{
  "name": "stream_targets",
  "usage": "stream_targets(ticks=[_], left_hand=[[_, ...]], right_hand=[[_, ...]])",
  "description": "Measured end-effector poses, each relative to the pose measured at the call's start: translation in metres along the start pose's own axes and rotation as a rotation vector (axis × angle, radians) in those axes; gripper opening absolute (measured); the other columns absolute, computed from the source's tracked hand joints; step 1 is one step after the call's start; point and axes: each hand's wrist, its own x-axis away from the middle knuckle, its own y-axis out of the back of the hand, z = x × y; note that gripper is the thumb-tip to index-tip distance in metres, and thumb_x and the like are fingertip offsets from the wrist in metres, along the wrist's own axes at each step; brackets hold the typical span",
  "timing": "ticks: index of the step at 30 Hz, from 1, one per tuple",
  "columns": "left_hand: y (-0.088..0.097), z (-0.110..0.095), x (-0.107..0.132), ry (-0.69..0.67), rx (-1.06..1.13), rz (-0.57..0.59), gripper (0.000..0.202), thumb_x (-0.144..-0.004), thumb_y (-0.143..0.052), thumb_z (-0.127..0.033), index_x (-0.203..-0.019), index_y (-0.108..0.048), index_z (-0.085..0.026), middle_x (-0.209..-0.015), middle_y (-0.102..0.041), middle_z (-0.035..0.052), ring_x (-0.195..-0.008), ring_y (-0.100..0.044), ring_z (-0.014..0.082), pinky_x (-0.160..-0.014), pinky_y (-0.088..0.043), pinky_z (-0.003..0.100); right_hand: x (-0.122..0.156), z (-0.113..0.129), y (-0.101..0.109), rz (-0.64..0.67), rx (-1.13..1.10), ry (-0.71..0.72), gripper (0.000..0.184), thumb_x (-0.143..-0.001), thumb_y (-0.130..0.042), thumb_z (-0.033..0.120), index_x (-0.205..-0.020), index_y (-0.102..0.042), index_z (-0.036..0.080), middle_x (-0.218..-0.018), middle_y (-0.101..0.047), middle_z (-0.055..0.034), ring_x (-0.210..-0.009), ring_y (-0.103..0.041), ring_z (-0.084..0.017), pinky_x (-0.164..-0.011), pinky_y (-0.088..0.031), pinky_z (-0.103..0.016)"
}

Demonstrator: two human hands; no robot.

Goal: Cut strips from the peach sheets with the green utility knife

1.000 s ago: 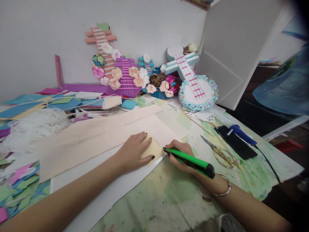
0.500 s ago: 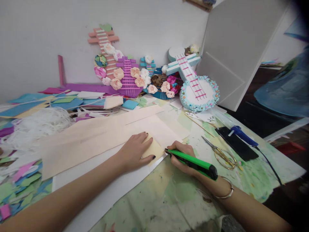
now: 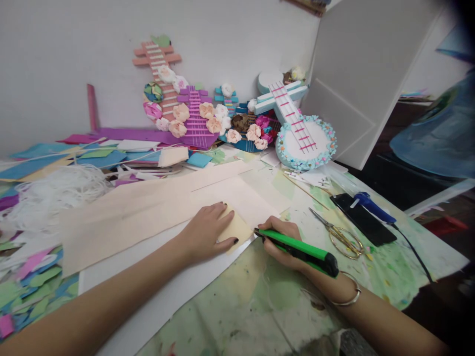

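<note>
My left hand (image 3: 208,232) lies flat with fingers spread, pressing a small pale yellow piece of card (image 3: 236,226) onto a peach sheet (image 3: 126,212). A white sheet (image 3: 159,291) lies beneath them. My right hand (image 3: 280,242) grips a green and black utility knife (image 3: 297,247), held slanting like a pen. The knife's tip meets the right corner of the yellow card; the blade itself is too small to make out clearly. A thin dark slit or line shows in the peach sheet beyond my left hand.
Gold-handled scissors (image 3: 343,237), a black phone (image 3: 365,222) and a blue glue gun (image 3: 373,207) lie at the right. Decorated paper instruments (image 3: 306,141) lean at the back. White string (image 3: 59,198) and coloured paper scraps (image 3: 37,291) cover the left side.
The rear end of the utility knife has shifted slightly right and down, while its tip stays at the card's corner. My left hand holds its place.
</note>
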Motion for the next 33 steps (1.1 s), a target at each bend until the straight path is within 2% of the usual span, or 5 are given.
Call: stream_targets(ticks=[20, 25, 29, 33], left_hand=[[0.002, 0.0, 0.0, 0.005, 0.005, 0.016, 0.06, -0.09, -0.053, -0.049, -0.133, -0.053, -0.007, -0.136, -0.049, 0.026, -0.128, -0.045, 0.0392, -0.103, -0.04, 0.053], [-0.002, -0.001, 0.001, 0.003, -0.019, 0.012, 0.062, -0.091, -0.052, -0.048, -0.135, -0.05, -0.006, -0.138, -0.049, 0.0266, -0.13, -0.045, 0.0388, -0.104, -0.04, 0.051], [-0.006, -0.008, 0.003, 0.036, -0.062, 0.012, 0.064, -0.094, -0.046, -0.049, -0.139, -0.046, -0.004, -0.144, -0.045, 0.0273, -0.136, -0.04, 0.0384, -0.108, -0.036, 0.051], [-0.003, -0.015, 0.003, 0.051, -0.134, 0.03, 0.062, -0.097, -0.039, -0.047, -0.14, -0.045, -0.004, -0.144, -0.044, 0.0275, -0.133, -0.043, 0.0384, -0.103, -0.039, 0.051]], right_hand=[[-0.002, 0.005, 0.003, -0.013, 0.005, -0.022, 0.014, -0.068, -0.051, 0.017, -0.08, -0.056, 0.022, -0.067, -0.067, 0.0017, -0.053, -0.056, -0.011, -0.053, -0.04, -0.021], [-0.001, 0.001, 0.004, -0.119, -0.126, -0.112, 0.015, -0.075, -0.055, 0.022, -0.09, -0.054, 0.022, -0.06, -0.059, 0.0043, -0.05, -0.05, -0.012, -0.05, -0.035, -0.023], [-0.008, -0.005, 0.007, -0.185, -0.307, -0.213, 0.025, -0.079, -0.061, 0.026, -0.1, -0.048, 0.023, -0.069, -0.063, 0.0036, -0.057, -0.053, -0.013, -0.053, -0.038, -0.023], [-0.034, -0.005, 0.015, -0.112, -0.418, -0.317, 0.022, -0.082, -0.066, 0.029, -0.101, -0.056, 0.021, -0.075, -0.067, 0.0005, -0.066, -0.059, -0.013, -0.058, -0.042, -0.023]])
